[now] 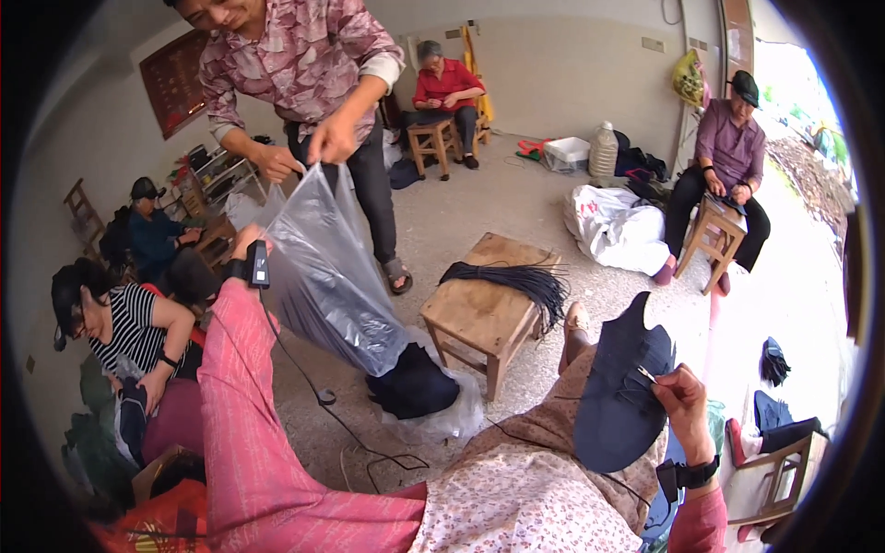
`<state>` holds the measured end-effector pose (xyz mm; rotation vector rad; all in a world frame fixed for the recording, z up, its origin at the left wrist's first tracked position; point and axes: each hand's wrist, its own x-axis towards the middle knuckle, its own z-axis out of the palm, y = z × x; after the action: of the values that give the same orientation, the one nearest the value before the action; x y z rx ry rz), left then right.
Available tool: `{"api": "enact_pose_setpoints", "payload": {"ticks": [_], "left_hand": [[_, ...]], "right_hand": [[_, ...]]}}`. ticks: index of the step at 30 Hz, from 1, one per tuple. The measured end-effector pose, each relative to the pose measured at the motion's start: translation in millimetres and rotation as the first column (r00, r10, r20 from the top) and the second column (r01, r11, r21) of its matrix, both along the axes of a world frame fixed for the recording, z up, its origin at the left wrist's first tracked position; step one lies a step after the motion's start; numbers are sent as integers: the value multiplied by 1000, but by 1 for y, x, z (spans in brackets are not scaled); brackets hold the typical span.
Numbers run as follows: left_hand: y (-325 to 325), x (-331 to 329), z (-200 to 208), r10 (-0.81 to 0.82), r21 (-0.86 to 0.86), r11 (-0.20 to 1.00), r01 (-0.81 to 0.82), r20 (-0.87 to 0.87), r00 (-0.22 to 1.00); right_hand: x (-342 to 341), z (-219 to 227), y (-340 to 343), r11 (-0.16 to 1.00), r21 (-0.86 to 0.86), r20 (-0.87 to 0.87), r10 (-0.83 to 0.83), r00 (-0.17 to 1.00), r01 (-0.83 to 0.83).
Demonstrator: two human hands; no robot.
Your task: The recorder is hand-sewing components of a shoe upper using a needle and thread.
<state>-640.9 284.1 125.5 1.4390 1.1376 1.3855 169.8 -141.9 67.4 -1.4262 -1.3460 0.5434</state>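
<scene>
Below us our floral apron [525,502] spreads as our right hand [684,398] pinches a small tool [648,374] and our left hand [246,242], grip unclear, apparently helps empty a clear bag [323,267], likely needing lift next.

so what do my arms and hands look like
Pink sleeves, the left showing pale streaks; left hand and right hand ungloved. Each wrist wears a black band with a black box; a dark cable trails from the left box.

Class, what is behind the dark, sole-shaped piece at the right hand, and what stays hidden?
Behind the dark piece, near the right hand, floral cloth shows along its lower left and pale floor beyond its top. Whatever lies directly behind it is covered.
</scene>
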Motion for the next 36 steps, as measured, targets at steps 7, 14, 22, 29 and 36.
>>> {"api": "enact_pose_setpoints", "payload": {"ticks": [7, 14, 22, 29, 36], "left_hand": [[0, 86, -54, 249, -352, 936, 21, 702, 667], [-141, 382, 5, -231, -168, 964, 204, -154, 961], [-248, 603, -10, -629, -295, 762, 576, -128, 767], [-275, 661, -20, -718, -473, 455, 754, 307, 625], [-292, 668, -13, -653, -534, 454, 713, 346, 674]], "right_hand": [[7, -4, -3, 999, 36, 114, -27, 993, 23], [12, -9, 0, 996, 78, 65, 29, 997, -34], [21, 9, -4, 991, 57, 118, 111, 987, -118], [21, 21, -5, 987, 145, 365, 16, 931, -74], [15, 22, 3, 986, 130, 453, 34, 891, -103]]}}
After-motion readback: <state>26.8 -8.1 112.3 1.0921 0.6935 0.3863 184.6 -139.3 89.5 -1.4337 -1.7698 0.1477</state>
